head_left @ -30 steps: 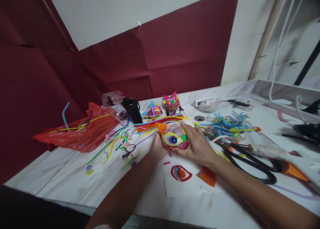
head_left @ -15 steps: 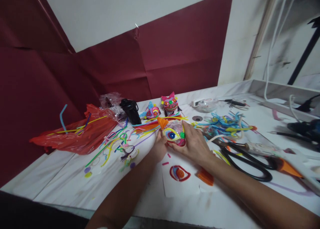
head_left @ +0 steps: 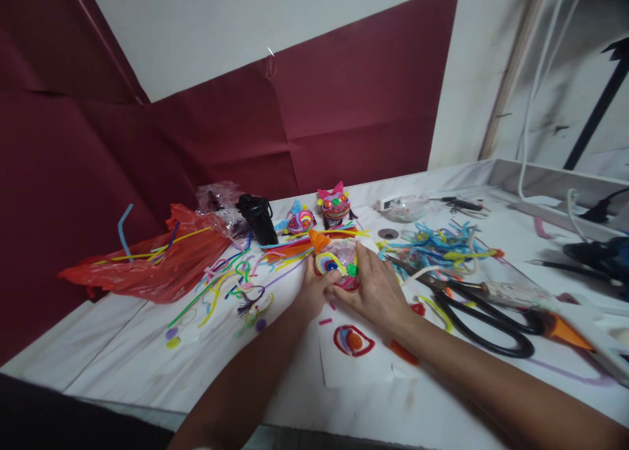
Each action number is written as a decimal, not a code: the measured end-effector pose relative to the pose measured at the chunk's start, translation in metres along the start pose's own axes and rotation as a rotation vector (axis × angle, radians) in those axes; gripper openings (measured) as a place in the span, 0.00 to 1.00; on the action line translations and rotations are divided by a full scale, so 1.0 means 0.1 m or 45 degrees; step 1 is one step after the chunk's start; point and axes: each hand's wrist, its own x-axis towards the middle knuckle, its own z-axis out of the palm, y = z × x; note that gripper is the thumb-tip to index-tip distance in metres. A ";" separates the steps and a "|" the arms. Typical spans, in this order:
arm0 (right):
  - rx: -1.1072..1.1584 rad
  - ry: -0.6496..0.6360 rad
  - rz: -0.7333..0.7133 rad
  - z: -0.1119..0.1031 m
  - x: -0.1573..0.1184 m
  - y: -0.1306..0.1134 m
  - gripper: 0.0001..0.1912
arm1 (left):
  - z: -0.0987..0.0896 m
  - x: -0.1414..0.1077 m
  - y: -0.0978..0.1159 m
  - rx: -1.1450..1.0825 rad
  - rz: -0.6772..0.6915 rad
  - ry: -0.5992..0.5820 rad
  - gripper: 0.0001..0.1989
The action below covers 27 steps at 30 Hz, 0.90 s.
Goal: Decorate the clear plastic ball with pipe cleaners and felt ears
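Observation:
Between both palms I hold a round craft animal head (head_left: 343, 253) made of pipe cleaners over a clear ball. It has an orange ear, a yellow-rimmed eye with a blue centre and a green pompom nose. My left hand (head_left: 315, 289) wraps its left side, the thumb lying below the eye. My right hand (head_left: 377, 285) grips the right side, fingers over the back. Just below, on white paper (head_left: 337, 368), lies a loose red-rimmed eye (head_left: 354, 340) with an orange centre. An orange pipe-cleaner piece (head_left: 403, 353) is partly hidden by my right forearm.
Behind stand a finished pink cat head (head_left: 335, 204), a fish-like craft (head_left: 299, 219) and a black bottle (head_left: 258, 219). Large scissors (head_left: 484, 319) and a glue gun (head_left: 555, 312) lie right, near tangled pipe cleaners (head_left: 432, 243). A red plastic bag (head_left: 147, 266) spreads at left.
The craft head has turned and lowered slightly in my hands. My left thumb now shows below the eye, and my right hand has shifted a little lower. A red piece beside my right wrist is uncovered.

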 end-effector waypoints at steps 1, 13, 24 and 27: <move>0.039 -0.017 0.002 -0.01 0.00 0.01 0.46 | -0.02 0.01 0.00 0.002 -0.011 0.001 0.32; 0.711 -0.174 0.004 -0.24 0.63 0.40 0.17 | 0.03 0.00 0.06 -0.059 -0.084 -0.067 0.35; 0.670 -0.556 -0.171 -0.09 1.06 0.21 0.09 | -0.01 0.00 0.00 0.043 -0.085 -0.119 0.31; 0.762 -0.565 -0.126 -0.05 1.04 0.22 0.12 | -0.02 0.02 -0.01 0.048 -0.044 -0.160 0.28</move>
